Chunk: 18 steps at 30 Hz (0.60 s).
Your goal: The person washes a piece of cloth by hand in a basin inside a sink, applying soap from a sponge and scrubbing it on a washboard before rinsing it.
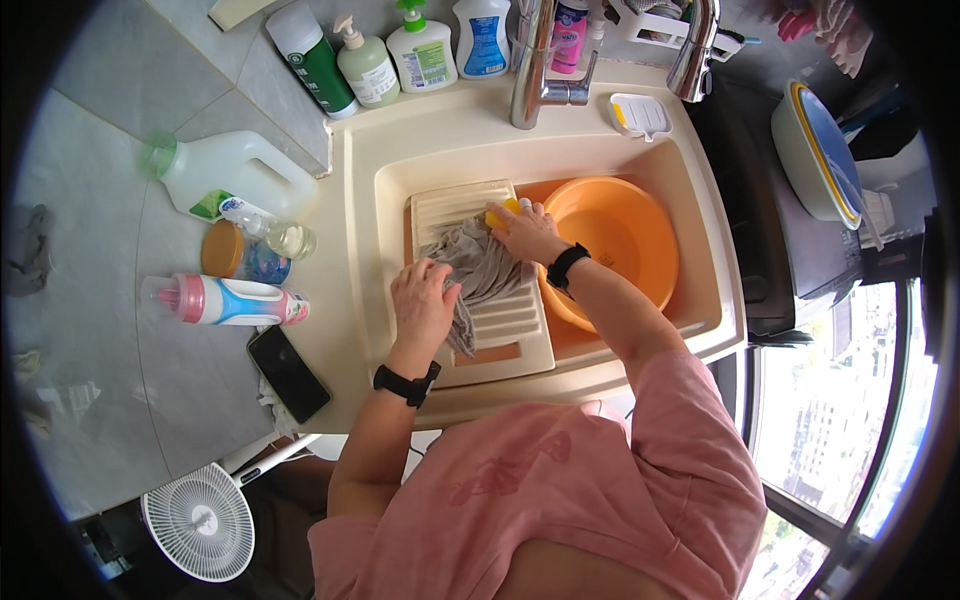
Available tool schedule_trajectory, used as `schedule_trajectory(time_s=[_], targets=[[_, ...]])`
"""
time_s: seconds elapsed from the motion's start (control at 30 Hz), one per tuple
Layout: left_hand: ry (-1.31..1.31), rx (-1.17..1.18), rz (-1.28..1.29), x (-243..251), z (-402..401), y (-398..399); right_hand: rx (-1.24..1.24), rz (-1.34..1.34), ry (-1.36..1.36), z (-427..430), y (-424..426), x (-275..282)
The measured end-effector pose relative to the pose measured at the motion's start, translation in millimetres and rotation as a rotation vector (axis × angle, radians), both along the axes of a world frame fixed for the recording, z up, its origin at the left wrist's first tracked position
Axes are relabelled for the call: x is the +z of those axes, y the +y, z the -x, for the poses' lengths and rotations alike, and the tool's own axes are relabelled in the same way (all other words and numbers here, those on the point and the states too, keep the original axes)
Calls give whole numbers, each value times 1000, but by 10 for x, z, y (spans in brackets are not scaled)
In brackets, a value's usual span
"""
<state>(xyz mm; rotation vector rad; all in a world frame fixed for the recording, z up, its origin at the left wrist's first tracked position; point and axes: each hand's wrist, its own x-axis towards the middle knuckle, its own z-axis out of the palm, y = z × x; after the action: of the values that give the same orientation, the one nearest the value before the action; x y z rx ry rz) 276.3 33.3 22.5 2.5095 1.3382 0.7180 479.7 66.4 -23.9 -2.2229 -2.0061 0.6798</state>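
Note:
A wet grey cloth (480, 262) lies bunched on the ridged washboard (517, 330) in the left part of a cream sink (720, 247). At the cloth's upper edge, my right hand (529, 229) has its fingers around a yellow block (504, 214), perhaps soap; part of it is hidden under the fingers. My left hand (424, 304) rests at the cloth's left side, fingers bent; whether it grips any fabric cannot be told. An orange plastic basin (622, 225) stands in the sink right of the washboard, partly under my right forearm.
A chrome faucet (529, 75) rises behind the sink, beside a white soap dish (640, 116). Pump bottles (371, 71) line the back edge. On the left counter lie a large translucent jug (225, 172), a pink-capped bottle (232, 300) and a black phone (289, 373).

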Motion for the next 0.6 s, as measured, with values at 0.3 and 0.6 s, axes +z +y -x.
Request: schedule_trajectory(time_s=[0.3,0.6], targets=[[188,125,590,-333,-703,119,-117,-43,439,-270,51,15],[-991,-61,1154,496,-512,490,-273,105,924,-430,-281,334]])
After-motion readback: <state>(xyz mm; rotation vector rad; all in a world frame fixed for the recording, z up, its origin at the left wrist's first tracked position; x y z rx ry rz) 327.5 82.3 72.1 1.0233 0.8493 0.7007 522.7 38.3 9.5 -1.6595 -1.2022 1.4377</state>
